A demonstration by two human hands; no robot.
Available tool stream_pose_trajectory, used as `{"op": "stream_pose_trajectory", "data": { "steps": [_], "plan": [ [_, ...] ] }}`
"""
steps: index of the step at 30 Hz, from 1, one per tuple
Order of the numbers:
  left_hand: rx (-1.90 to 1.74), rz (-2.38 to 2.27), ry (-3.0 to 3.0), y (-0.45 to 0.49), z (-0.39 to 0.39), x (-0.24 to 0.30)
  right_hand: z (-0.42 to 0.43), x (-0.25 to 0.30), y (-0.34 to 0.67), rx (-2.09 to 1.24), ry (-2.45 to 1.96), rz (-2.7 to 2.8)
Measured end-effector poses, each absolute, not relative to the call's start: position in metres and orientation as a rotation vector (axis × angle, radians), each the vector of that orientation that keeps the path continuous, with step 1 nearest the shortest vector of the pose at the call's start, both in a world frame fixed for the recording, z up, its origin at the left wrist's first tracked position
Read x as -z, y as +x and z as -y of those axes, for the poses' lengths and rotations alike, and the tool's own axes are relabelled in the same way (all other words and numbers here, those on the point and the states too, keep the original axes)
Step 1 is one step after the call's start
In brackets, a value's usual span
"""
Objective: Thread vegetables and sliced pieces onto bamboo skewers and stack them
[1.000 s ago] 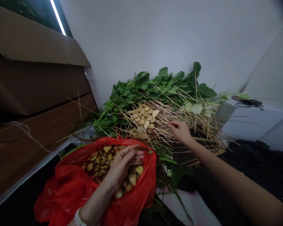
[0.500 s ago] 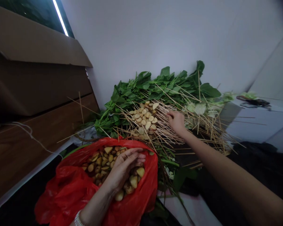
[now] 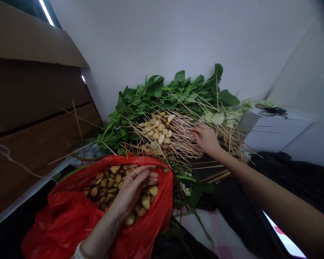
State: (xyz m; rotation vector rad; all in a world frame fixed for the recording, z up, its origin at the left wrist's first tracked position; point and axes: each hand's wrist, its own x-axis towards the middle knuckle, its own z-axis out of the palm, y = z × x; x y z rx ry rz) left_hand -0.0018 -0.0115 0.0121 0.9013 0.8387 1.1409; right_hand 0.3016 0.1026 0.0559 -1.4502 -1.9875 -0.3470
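Our curled left hand (image 3: 132, 189) lies over golden, wedge-cut potato chunks (image 3: 105, 183) in a crinkled red plastic bag (image 3: 56, 219), any grip unclear; our half-open right hand (image 3: 205, 139) touches thin, pale bamboo skewers (image 3: 183, 138) on glossy green leaves (image 3: 162, 93).

Cardboard box (image 3: 29, 39), white wall (image 3: 151, 39), black cloth (image 3: 286, 180)
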Motion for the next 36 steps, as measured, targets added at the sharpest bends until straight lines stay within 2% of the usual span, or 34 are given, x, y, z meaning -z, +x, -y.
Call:
{"op": "stream_pose_trajectory", "data": {
  "steps": [10,16,23,28,32,36],
  "plan": [
    [-1.171,-0.868,0.938,-0.001,0.011,-0.019,-0.026,-0.014,0.347,0.318,-1.518,2.420],
    [-1.343,-0.873,0.953,-0.018,0.002,-0.027,-0.019,0.016,0.323,0.479,-1.492,2.653],
    [-1.468,-1.089,0.998,-0.052,-0.007,-0.039,-0.021,0.019,0.329,0.670,-1.444,2.693],
    [-1.409,-1.408,1.357,-0.078,-0.008,-0.042,-0.016,0.000,0.331,0.734,-1.425,2.588],
    [-1.266,-1.696,1.638,-0.092,-0.009,-0.039,0.003,-0.020,0.293,0.713,-1.174,2.469],
    [-0.904,-1.486,1.819,-0.092,-0.008,-0.032,0.027,-0.026,0.240,0.721,-0.916,2.340]
  ]
}}
